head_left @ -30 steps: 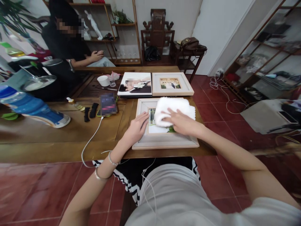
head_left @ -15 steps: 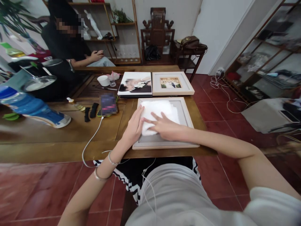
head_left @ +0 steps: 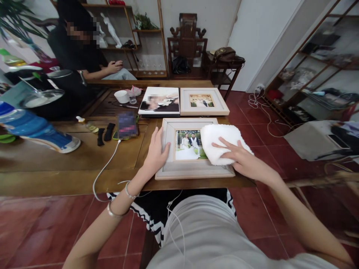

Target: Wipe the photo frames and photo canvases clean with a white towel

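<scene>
A light wooden picture frame (head_left: 193, 173) lies flat at the table's front edge. Inside its pale mat is a photo (head_left: 183, 145) of two people outdoors, one in a white dress. My left hand (head_left: 156, 151) rests along the frame's left side, fingers apart and holding nothing. On the right, my right hand (head_left: 238, 157) has a folded white cloth (head_left: 217, 136), its fingers spread across the top. That cloth covers the photo's right edge and the frame's right side, reaching past the outer edge. Whether the thumb is beneath the cloth is hidden.
Behind are a second framed photo (head_left: 224, 108) and a white-edged photo panel (head_left: 144, 101). Leftward on the wooden table (head_left: 112, 164) are a phone (head_left: 126, 125) with a white cable, a small bottle (head_left: 87, 124) and a blue bottle (head_left: 36, 127). A seated person (head_left: 75, 52) is across the table.
My right hand has moved right with the white cloth, uncovering most of the photo. The left hand has shifted slightly left, apart from the right, onto the frame's left side.
</scene>
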`<state>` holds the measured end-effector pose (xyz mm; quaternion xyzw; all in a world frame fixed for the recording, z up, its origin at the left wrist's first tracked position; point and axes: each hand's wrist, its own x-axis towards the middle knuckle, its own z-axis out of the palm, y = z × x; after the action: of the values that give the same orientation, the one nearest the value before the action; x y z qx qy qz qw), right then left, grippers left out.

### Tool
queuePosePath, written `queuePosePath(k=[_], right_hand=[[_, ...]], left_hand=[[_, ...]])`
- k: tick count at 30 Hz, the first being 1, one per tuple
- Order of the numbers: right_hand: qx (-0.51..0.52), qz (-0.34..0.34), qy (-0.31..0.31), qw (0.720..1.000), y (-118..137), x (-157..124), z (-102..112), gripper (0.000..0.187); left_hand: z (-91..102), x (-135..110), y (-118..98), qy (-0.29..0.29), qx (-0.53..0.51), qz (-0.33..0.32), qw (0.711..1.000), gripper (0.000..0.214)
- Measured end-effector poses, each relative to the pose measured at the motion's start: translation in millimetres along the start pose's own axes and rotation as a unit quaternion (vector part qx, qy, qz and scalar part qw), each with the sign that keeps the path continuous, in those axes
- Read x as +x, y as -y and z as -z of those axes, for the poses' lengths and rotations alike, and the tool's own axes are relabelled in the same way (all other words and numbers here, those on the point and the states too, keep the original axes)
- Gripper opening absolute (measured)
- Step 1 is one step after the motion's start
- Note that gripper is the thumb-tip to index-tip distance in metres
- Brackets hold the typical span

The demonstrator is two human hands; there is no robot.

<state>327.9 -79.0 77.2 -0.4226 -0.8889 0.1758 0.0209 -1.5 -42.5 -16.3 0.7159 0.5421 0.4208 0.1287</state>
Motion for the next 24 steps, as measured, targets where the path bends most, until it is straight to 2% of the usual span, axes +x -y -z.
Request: queuePosePath(k=[2,4,5,7,9,10,13,17,20,22,24], right_hand=[[0.026,0.007,-0.063,0.998,-5.4,-3.3,-18.8,0.064],[0.047,0.012,-0.115,0.992,-5.4,-5.9,-34.6,0.063],[0.057,0.014,-0.133,0.989,-4.1,-6.9,-40.3,0.062],[0.078,0.021,-0.16,0.984,-1.4,-8.8,-47.0,0.06],[0.098,0.029,-0.181,0.978,-1.3,-10.7,-48.8,0.055],[0.107,0.037,-0.189,0.975,-2.7,-12.0,-48.4,0.052],[0.128,0.066,-0.191,0.971,-11.2,-19.1,-42.9,0.045],[0.15,0.065,-0.169,0.972,-19.7,-35.2,-29.2,0.039],[0.162,0.053,-0.174,0.97,-15.6,-46.4,-22.8,0.04],[0.162,0.05,-0.168,0.971,-8.3,-51.5,-22.4,0.041],[0.159,0.039,-0.129,0.978,0.3,-54.5,-22.8,0.04]], left_hand=[[-1.1,1.7,5.3,-0.014,-0.071,0.062,0.995,0.067],[1.4,1.7,5.2,-0.006,-0.178,0.171,0.969,0.071],[4.1,0.2,2.5,0.015,-0.233,0.236,0.943,0.069],[11.3,-6.8,-7.6,0.087,-0.331,0.35,0.872,0.053],[18.7,-18.0,-20.1,0.141,-0.382,0.422,0.81,0.035],[22.0,-24.2,-25.9,0.131,-0.395,0.438,0.797,0.034],[32.4,-38.6,-37.7,0.045,-0.404,0.444,0.799,0.043],[59.7,-39.9,-46.7,-0.012,-0.404,0.459,0.791,0.046],[89.2,-32.9,-53.9,-0.063,-0.38,0.48,0.788,0.038],[107.4,-28.2,-57.7,-0.138,-0.357,0.468,0.797,0.026],[121.8,-23.9,-60.4,-0.213,-0.336,0.434,0.808,0.011]])
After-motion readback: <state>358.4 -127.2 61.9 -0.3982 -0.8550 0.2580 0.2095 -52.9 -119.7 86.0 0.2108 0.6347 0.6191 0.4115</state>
